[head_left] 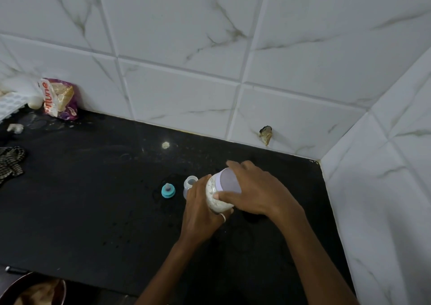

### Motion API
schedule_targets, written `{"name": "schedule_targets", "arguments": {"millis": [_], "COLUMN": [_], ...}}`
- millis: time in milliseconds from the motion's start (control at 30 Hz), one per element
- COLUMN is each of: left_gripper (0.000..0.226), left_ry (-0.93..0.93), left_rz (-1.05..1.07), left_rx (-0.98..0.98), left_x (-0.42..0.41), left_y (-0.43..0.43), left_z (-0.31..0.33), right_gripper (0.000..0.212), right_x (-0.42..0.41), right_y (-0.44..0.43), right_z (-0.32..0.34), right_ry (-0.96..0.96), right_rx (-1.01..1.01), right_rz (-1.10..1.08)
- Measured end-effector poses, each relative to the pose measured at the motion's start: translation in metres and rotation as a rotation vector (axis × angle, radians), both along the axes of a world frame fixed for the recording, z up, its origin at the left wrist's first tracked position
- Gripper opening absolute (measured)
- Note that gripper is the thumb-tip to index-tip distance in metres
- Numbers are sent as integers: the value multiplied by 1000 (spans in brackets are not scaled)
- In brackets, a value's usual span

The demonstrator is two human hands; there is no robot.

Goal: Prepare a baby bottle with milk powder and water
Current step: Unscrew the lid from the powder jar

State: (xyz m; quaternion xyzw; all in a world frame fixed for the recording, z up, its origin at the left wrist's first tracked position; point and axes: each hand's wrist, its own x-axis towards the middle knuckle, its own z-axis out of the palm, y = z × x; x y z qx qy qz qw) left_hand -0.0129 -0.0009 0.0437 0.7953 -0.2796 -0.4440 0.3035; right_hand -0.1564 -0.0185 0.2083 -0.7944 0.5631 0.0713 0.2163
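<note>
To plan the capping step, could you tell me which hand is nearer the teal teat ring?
Left. The left hand, gripping the jar, is just right of the teal teat ring, past the open bottle; the right hand grips the lilac lid, farther right.

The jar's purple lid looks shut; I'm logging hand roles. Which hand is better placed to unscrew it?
Right hand: its fingers curl over the purple lid, while the left hand grips the jar body.
</note>
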Motion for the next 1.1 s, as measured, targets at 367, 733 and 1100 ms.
{"name": "schedule_targets", "arguments": {"millis": [367, 733, 1100], "left_gripper": [47, 85, 84], "left_ry": [-33, 55, -11], "left_rz": [-209, -238, -214], "left_rx": [109, -738, -699], "left_x": [0, 9, 21], "left_y": [2, 48, 59], "left_z": [19, 14, 1], "right_gripper": [79, 81, 83], "right_x": [-8, -41, -16], "right_y": [6, 15, 21], "right_z": [-2, -59, -168], "right_ry": [-183, -516, -200], "right_rx": [-37, -148, -116], "right_rz": [82, -330, -331]}}
